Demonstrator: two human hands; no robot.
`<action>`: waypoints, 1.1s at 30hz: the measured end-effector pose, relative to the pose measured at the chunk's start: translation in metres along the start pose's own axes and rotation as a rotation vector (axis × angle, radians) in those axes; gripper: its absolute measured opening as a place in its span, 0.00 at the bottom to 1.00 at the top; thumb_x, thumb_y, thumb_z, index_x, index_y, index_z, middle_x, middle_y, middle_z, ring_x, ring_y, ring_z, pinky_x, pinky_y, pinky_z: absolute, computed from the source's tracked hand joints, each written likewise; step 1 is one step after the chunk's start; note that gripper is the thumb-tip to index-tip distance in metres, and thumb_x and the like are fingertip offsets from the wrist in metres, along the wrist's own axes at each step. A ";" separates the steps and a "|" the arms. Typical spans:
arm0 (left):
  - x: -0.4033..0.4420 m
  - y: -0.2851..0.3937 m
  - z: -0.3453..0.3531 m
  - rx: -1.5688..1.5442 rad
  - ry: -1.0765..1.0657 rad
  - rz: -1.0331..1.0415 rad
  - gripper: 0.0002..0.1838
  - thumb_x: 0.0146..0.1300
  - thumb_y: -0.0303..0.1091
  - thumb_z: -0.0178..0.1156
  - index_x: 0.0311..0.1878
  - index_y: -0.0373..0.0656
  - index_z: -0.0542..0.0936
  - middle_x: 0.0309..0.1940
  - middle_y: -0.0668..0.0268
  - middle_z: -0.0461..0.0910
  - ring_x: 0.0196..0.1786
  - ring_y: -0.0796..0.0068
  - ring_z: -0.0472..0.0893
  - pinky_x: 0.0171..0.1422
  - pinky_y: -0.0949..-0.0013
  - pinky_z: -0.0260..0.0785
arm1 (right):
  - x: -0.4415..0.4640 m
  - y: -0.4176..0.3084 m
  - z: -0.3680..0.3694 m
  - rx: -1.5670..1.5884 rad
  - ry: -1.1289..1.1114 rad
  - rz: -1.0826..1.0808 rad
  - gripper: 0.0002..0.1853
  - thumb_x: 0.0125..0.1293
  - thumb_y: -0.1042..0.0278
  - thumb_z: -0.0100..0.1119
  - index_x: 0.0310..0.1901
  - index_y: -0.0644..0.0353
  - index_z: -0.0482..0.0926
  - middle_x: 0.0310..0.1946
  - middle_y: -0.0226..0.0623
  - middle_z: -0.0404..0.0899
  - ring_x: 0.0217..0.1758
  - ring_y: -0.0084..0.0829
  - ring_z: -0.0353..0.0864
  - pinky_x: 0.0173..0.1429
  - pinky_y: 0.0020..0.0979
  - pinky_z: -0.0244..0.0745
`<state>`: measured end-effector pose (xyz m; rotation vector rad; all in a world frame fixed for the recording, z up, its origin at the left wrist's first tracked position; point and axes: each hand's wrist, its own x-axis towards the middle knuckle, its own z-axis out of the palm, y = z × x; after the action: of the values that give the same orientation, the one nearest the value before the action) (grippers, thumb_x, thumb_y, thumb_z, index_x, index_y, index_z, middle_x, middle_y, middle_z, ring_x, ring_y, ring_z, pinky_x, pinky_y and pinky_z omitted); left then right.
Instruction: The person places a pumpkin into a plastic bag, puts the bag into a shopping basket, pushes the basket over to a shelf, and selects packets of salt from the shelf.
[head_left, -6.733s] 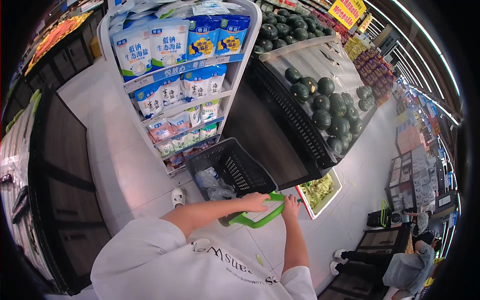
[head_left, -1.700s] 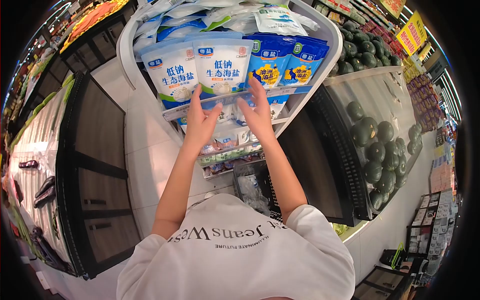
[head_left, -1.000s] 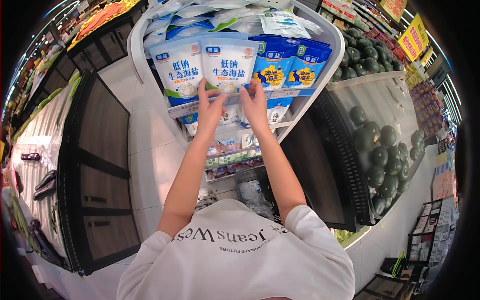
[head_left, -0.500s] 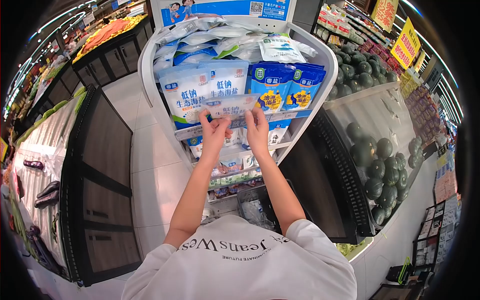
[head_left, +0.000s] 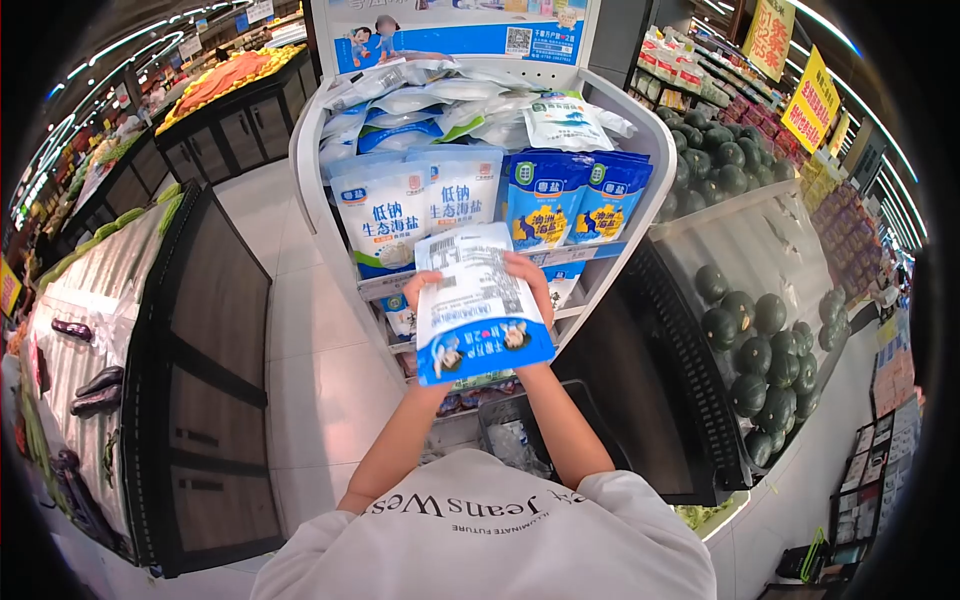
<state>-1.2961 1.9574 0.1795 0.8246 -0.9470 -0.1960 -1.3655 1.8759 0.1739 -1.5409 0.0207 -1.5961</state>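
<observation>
A white and blue salt bag [head_left: 480, 305] is held up in front of the shelf, its printed back facing me. My left hand [head_left: 422, 288] grips its left edge and my right hand [head_left: 531, 283] grips its right edge; most of the fingers are hidden behind it. Just beyond stand white low-sodium salt bags [head_left: 386, 215] and blue and yellow salt bags [head_left: 543, 200] on the top shelf of the rack [head_left: 309, 160]. More bags lie flat behind them.
Right of the rack, a dark stand [head_left: 640, 360] bears green squashes [head_left: 765, 360]. Below it is a black basket [head_left: 572, 400] with plastic bags inside. Eggplants [head_left: 98, 390] lie on a display at the left, beside the tiled floor [head_left: 315, 385].
From standing among the shelf bags, the salt bag has come out toward me and turned so its back shows. Both my hands have closed on its sides, and my view has tilted up slightly.
</observation>
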 end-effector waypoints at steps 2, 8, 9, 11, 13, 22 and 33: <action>-0.010 -0.002 0.001 0.239 0.015 0.073 0.26 0.57 0.21 0.59 0.55 0.49 0.58 0.54 0.57 0.62 0.59 0.67 0.67 0.60 0.68 0.66 | -0.013 0.001 -0.003 0.077 0.028 0.025 0.18 0.55 0.73 0.60 0.48 0.62 0.72 0.56 0.45 0.70 0.63 0.38 0.66 0.67 0.37 0.59; -0.042 0.006 -0.001 -0.095 -0.280 -0.190 0.40 0.53 0.17 0.59 0.66 0.49 0.51 0.63 0.52 0.57 0.64 0.61 0.65 0.64 0.62 0.66 | -0.035 -0.001 -0.002 0.735 0.230 0.401 0.20 0.59 0.71 0.60 0.53 0.58 0.67 0.56 0.46 0.68 0.62 0.39 0.67 0.64 0.38 0.68; -0.049 0.015 0.002 -0.048 -0.313 -0.184 0.42 0.50 0.16 0.59 0.68 0.48 0.53 0.66 0.52 0.56 0.66 0.61 0.65 0.66 0.62 0.63 | -0.029 -0.008 -0.006 1.008 0.300 0.630 0.21 0.61 0.68 0.59 0.55 0.58 0.67 0.55 0.46 0.68 0.60 0.39 0.69 0.62 0.38 0.70; -0.057 0.023 -0.004 -0.175 -0.375 -0.439 0.45 0.50 0.15 0.57 0.70 0.46 0.47 0.67 0.56 0.55 0.68 0.64 0.61 0.67 0.63 0.60 | -0.014 -0.023 -0.025 1.436 0.236 1.086 0.23 0.63 0.61 0.56 0.57 0.60 0.66 0.52 0.47 0.71 0.58 0.38 0.72 0.59 0.37 0.73; -0.066 0.032 -0.007 -0.230 -0.437 -0.577 0.46 0.50 0.15 0.54 0.72 0.46 0.46 0.68 0.60 0.54 0.69 0.66 0.59 0.69 0.65 0.56 | -0.010 -0.038 -0.030 1.394 0.128 1.162 0.25 0.64 0.56 0.53 0.58 0.62 0.66 0.51 0.47 0.73 0.57 0.39 0.74 0.58 0.37 0.74; -0.071 0.039 -0.005 -0.420 -0.034 -0.771 0.30 0.63 0.19 0.50 0.68 0.43 0.58 0.62 0.58 0.64 0.62 0.69 0.69 0.63 0.66 0.65 | -0.075 -0.025 -0.013 0.936 0.271 0.733 0.25 0.70 0.65 0.44 0.67 0.55 0.55 0.61 0.49 0.64 0.63 0.39 0.67 0.63 0.38 0.70; -0.096 0.028 -0.014 -0.107 -0.112 -0.370 0.35 0.62 0.19 0.50 0.72 0.37 0.50 0.68 0.53 0.56 0.68 0.65 0.61 0.70 0.63 0.52 | -0.157 -0.027 -0.020 0.466 -0.025 0.772 0.31 0.63 0.72 0.57 0.66 0.63 0.57 0.62 0.38 0.65 0.64 0.30 0.64 0.66 0.34 0.61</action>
<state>-1.3477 2.0309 0.1334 0.8920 -0.8739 -0.6129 -1.4239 1.9730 0.0599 -1.0021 0.1921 -0.8813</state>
